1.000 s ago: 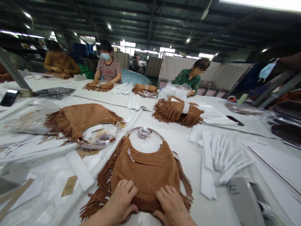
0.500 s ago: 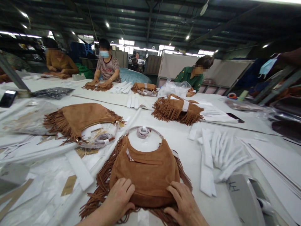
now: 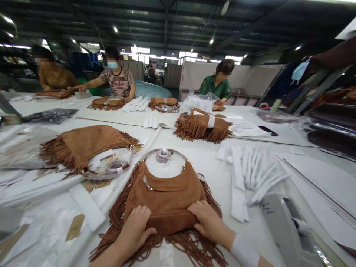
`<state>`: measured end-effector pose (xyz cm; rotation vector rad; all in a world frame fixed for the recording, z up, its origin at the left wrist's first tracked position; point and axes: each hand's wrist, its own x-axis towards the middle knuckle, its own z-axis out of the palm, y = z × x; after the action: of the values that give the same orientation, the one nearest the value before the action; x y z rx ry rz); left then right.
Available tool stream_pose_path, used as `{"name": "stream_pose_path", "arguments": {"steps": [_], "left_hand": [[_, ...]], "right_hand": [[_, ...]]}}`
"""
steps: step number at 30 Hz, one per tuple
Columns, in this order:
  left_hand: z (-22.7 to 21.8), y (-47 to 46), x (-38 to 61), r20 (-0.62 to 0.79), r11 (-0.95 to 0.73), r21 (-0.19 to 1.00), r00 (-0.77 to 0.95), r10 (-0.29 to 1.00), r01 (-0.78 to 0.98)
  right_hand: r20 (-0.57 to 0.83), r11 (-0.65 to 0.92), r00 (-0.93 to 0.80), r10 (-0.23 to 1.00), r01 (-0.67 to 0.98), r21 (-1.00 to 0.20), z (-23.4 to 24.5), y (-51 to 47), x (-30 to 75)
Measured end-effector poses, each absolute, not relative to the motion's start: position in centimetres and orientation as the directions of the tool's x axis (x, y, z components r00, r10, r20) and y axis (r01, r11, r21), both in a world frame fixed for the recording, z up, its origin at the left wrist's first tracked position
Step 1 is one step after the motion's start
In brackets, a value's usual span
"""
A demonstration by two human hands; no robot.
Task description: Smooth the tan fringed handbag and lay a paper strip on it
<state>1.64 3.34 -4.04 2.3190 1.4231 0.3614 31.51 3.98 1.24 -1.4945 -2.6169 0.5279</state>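
Observation:
A brown suede fringed bag (image 3: 166, 196) lies flat on the white table (image 3: 211, 163) right in front of me, its wrapped handle (image 3: 164, 155) pointing away. My left hand (image 3: 135, 230) grips the bag's lower left edge, fingers curled over the suede. My right hand (image 3: 208, 221) holds the lower right edge the same way. Long fringe (image 3: 191, 244) spreads out below the bag between my wrists.
A second fringed bag (image 3: 83, 145) lies to the left, a banded stack of bags (image 3: 202, 127) behind. White foam strips (image 3: 250, 174) lie at right beside a tape dispenser (image 3: 283, 226). Three other people work along the far side of the table.
The bag's bottom edge has been drawn up, so more fringe shows below it. Both my hands have slid up onto the bag. The view has shifted slightly right and down.

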Motion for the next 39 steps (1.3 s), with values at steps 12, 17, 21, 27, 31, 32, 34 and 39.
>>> {"name": "stream_pose_path", "arguments": {"steps": [12, 17, 21, 27, 31, 32, 34, 39], "left_hand": [[-3.1, 4.6, 1.9, -0.14, -0.288, 0.557, 0.43, 0.892, 0.779], [-1.0, 4.2, 3.9, -0.152, -0.385, 0.349, 0.457, 0.876, 0.854], [0.9, 3.4, 7.8, -0.127, -0.527, 0.268, 0.572, 0.811, 0.807], [1.2, 3.9, 10.4, -0.128, -0.53, 0.232, 0.565, 0.815, 0.816], [0.3, 4.4, 9.7, -0.11, -0.538, 0.267, 0.58, 0.807, 0.799], [0.1, 4.3, 9.6, -0.109, -0.547, 0.269, 0.589, 0.801, 0.793], [-0.1, 4.1, 9.7, -0.101, -0.556, 0.273, 0.598, 0.795, 0.785], [0.0, 4.0, 9.9, -0.09, -0.544, 0.275, 0.585, 0.806, 0.792]], "right_hand": [[0.023, -0.084, 0.135, 0.991, 0.73, -0.679, -0.7, -3.6, 32.5], [0.003, -0.215, 0.236, 0.972, 0.889, -0.405, -3.3, -4.4, 28.6], [0.009, -0.255, 0.272, 0.962, 0.913, -0.319, -3.7, -3.3, 27.8], [-0.013, -0.167, 0.172, 0.985, 0.937, -0.308, -3.0, -3.7, 29.5], [0.035, -0.084, 0.1, 0.994, 0.944, -0.319, -4.0, -5.2, 31.4], [0.048, -0.078, 0.099, 0.994, 0.942, -0.327, -4.4, -5.5, 31.7], [0.071, -0.05, 0.078, 0.994, 0.941, -0.335, -4.6, -5.9, 32.2], [0.352, 0.163, -0.052, 0.934, 0.942, -0.294, -1.3, -4.7, 32.0]]}}
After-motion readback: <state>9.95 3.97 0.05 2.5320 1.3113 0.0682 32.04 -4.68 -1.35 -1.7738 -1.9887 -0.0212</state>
